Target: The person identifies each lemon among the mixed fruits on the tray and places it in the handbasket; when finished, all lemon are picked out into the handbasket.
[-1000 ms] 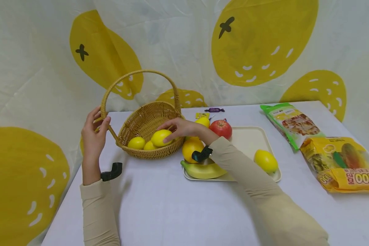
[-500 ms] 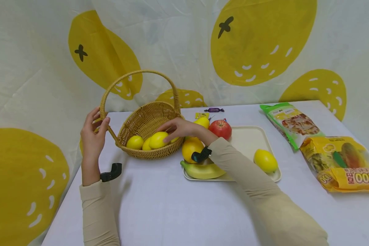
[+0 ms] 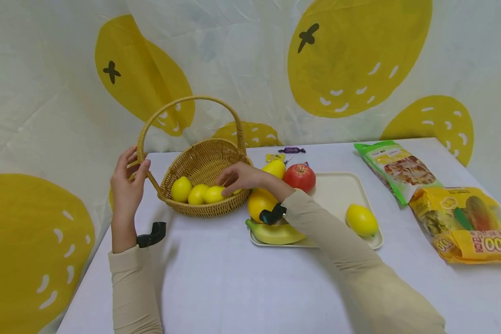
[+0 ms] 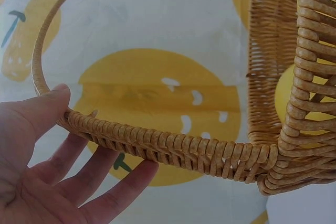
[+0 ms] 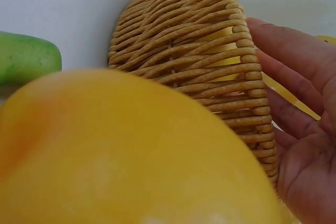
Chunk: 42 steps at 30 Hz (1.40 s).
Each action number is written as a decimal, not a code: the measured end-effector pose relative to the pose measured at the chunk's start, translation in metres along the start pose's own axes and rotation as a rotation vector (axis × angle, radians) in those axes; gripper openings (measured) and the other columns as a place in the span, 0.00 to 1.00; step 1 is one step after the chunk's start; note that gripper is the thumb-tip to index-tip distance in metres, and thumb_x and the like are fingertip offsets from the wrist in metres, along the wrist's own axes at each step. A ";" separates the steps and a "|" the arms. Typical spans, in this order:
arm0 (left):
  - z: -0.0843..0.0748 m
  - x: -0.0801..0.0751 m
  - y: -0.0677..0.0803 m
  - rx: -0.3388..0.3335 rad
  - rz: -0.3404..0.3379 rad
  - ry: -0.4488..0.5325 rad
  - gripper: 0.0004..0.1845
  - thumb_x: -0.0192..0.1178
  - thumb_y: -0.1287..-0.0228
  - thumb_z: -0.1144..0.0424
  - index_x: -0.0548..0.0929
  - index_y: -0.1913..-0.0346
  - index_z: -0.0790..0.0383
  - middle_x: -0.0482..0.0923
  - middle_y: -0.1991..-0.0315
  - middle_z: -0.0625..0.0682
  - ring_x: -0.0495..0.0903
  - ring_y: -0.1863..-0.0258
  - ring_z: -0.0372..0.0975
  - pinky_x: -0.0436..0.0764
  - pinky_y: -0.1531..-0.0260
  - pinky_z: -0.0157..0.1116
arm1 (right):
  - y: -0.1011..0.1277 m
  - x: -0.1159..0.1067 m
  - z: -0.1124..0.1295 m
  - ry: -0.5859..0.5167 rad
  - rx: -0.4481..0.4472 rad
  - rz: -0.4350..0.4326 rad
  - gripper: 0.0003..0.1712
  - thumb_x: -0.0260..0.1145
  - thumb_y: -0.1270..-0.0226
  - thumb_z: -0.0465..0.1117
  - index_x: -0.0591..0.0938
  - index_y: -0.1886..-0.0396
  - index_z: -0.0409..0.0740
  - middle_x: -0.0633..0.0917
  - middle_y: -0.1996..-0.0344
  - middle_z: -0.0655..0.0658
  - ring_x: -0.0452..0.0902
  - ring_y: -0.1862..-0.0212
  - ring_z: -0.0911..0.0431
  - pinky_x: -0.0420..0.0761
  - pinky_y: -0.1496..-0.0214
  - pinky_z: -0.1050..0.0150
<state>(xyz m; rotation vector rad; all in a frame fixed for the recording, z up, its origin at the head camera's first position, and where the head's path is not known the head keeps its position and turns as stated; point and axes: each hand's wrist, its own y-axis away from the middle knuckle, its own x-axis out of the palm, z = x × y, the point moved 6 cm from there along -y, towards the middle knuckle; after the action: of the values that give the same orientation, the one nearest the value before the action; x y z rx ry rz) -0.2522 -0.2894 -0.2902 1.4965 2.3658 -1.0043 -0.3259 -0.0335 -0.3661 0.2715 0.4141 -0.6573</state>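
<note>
My left hand [image 3: 127, 185] holds the side of the wicker basket's handle [image 3: 189, 99]. In the left wrist view, its thumb lies over the woven handle and the fingers reach behind it. The wicker basket [image 3: 204, 211] is tipped toward me with several yellow lemons along its near side. Over the right rim my right hand [image 3: 244, 178] reaches in, fingers loosely bent. Its thumb tip is right at a lemon [image 3: 213, 195], while another lemon lies mostly hidden under the hand. The right wrist view shows the fingers inside the basket's rim [image 5: 257, 87], slack around nothing visible.
Right of the basket, a cream tray [image 3: 338, 185] bears a banana [image 3: 275, 233], an orange-yellow fruit [image 3: 259, 204], a red pomegranate [image 3: 299, 177] and a lemon [image 3: 361, 220]. Wrapped candies [image 3: 292, 150] lie behind it. Two snack bags [image 3: 467, 222] lie at the right.
The lemon at my right hand has gone down into the basket and come out of the pinch. The leftmost lemon has rolled left and turned upright. The left hand has stayed in place.
</note>
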 end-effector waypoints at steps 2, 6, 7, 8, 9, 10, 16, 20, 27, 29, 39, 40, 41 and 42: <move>-0.001 0.000 0.000 0.007 0.000 -0.001 0.25 0.57 0.29 0.57 0.70 0.30 0.53 0.77 0.43 0.57 0.79 0.49 0.48 0.80 0.48 0.32 | 0.001 0.000 -0.001 -0.006 0.012 0.001 0.23 0.72 0.39 0.37 0.81 0.45 0.37 0.83 0.47 0.41 0.79 0.45 0.50 0.82 0.48 0.66; -0.002 0.001 0.000 0.007 0.001 0.000 0.25 0.57 0.29 0.58 0.70 0.30 0.52 0.77 0.43 0.57 0.79 0.48 0.48 0.80 0.49 0.32 | 0.003 -0.001 -0.001 -0.051 -0.002 0.010 0.23 0.71 0.38 0.36 0.80 0.43 0.34 0.82 0.45 0.37 0.79 0.45 0.49 0.82 0.49 0.65; -0.002 0.001 0.000 0.007 0.001 -0.001 0.25 0.57 0.29 0.57 0.70 0.30 0.52 0.77 0.43 0.57 0.79 0.48 0.48 0.80 0.48 0.32 | 0.004 -0.001 -0.001 -0.063 -0.012 0.010 0.23 0.70 0.38 0.35 0.80 0.43 0.34 0.82 0.45 0.36 0.80 0.45 0.49 0.82 0.48 0.64; -0.001 0.001 0.000 0.006 0.000 -0.001 0.25 0.58 0.29 0.57 0.70 0.31 0.52 0.77 0.43 0.56 0.79 0.48 0.48 0.80 0.48 0.32 | 0.005 -0.001 0.000 -0.072 -0.022 0.009 0.22 0.70 0.37 0.34 0.80 0.43 0.33 0.81 0.45 0.35 0.80 0.45 0.49 0.82 0.47 0.64; -0.001 0.001 0.000 0.005 0.000 -0.002 0.25 0.58 0.29 0.58 0.70 0.31 0.52 0.77 0.43 0.56 0.79 0.48 0.48 0.80 0.48 0.32 | 0.006 0.000 0.000 -0.082 -0.031 0.010 0.22 0.70 0.37 0.34 0.79 0.43 0.32 0.81 0.45 0.35 0.80 0.45 0.49 0.81 0.47 0.64; -0.001 0.001 0.000 0.005 -0.001 -0.003 0.25 0.58 0.29 0.58 0.70 0.31 0.52 0.77 0.43 0.56 0.79 0.48 0.48 0.80 0.48 0.32 | 0.007 0.000 0.000 -0.092 -0.039 0.009 0.22 0.69 0.37 0.33 0.79 0.43 0.32 0.81 0.45 0.34 0.80 0.45 0.49 0.81 0.46 0.64; 0.001 0.002 0.000 0.009 0.000 -0.003 0.25 0.58 0.29 0.57 0.71 0.31 0.52 0.77 0.43 0.56 0.79 0.49 0.45 0.80 0.49 0.31 | 0.020 0.001 -0.001 -0.144 -0.028 -0.002 0.21 0.69 0.36 0.35 0.80 0.43 0.34 0.81 0.44 0.36 0.79 0.45 0.50 0.80 0.44 0.64; 0.001 0.000 0.000 0.007 -0.007 -0.009 0.25 0.58 0.29 0.58 0.71 0.31 0.52 0.77 0.43 0.56 0.79 0.51 0.40 0.80 0.50 0.29 | 0.032 0.002 0.001 -0.181 -0.052 -0.009 0.21 0.68 0.35 0.35 0.79 0.44 0.33 0.80 0.43 0.35 0.79 0.44 0.50 0.80 0.43 0.63; 0.001 -0.001 -0.002 -0.004 -0.004 -0.010 0.26 0.58 0.29 0.56 0.70 0.30 0.51 0.76 0.42 0.58 0.79 0.50 0.43 0.81 0.49 0.31 | 0.068 -0.001 0.007 -0.179 -0.111 -0.037 0.20 0.67 0.34 0.34 0.79 0.44 0.32 0.81 0.46 0.33 0.80 0.45 0.48 0.81 0.44 0.61; 0.001 0.001 -0.002 -0.005 0.000 -0.008 0.26 0.58 0.29 0.56 0.70 0.30 0.51 0.76 0.42 0.58 0.79 0.50 0.44 0.81 0.50 0.30 | 0.082 -0.001 0.008 -0.193 -0.118 -0.031 0.20 0.67 0.34 0.34 0.79 0.44 0.31 0.81 0.46 0.32 0.78 0.44 0.45 0.80 0.43 0.61; 0.005 -0.005 -0.005 -0.018 -0.015 0.001 0.26 0.58 0.30 0.59 0.70 0.30 0.50 0.76 0.42 0.55 0.79 0.49 0.41 0.80 0.49 0.29 | 0.151 -0.027 0.018 -0.201 -0.258 -0.054 0.19 0.67 0.35 0.33 0.79 0.47 0.29 0.79 0.48 0.28 0.75 0.44 0.39 0.79 0.40 0.57; 0.005 -0.004 -0.005 -0.022 -0.010 0.004 0.26 0.58 0.30 0.59 0.70 0.30 0.49 0.76 0.42 0.55 0.79 0.49 0.41 0.80 0.49 0.29 | 0.159 -0.032 0.017 -0.191 -0.266 -0.060 0.18 0.66 0.34 0.33 0.79 0.47 0.29 0.79 0.48 0.29 0.75 0.44 0.39 0.78 0.40 0.57; 0.006 -0.002 -0.005 -0.027 -0.007 0.007 0.26 0.58 0.30 0.59 0.70 0.30 0.49 0.75 0.41 0.55 0.78 0.48 0.41 0.80 0.49 0.29 | 0.168 -0.037 0.015 -0.177 -0.273 -0.071 0.17 0.66 0.34 0.32 0.79 0.47 0.29 0.79 0.47 0.29 0.75 0.44 0.40 0.78 0.40 0.58; 0.006 0.000 -0.005 -0.031 -0.003 0.010 0.26 0.58 0.30 0.58 0.70 0.30 0.49 0.75 0.41 0.55 0.78 0.48 0.41 0.80 0.49 0.29 | 0.178 -0.041 0.012 -0.159 -0.276 -0.082 0.17 0.65 0.34 0.32 0.79 0.47 0.30 0.79 0.47 0.30 0.75 0.44 0.42 0.78 0.40 0.59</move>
<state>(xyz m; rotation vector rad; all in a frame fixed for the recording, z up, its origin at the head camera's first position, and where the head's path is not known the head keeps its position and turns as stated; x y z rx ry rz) -0.2575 -0.2950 -0.2926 1.4909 2.3802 -0.9578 -0.2387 0.1195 -0.3169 -0.0606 0.3594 -0.6884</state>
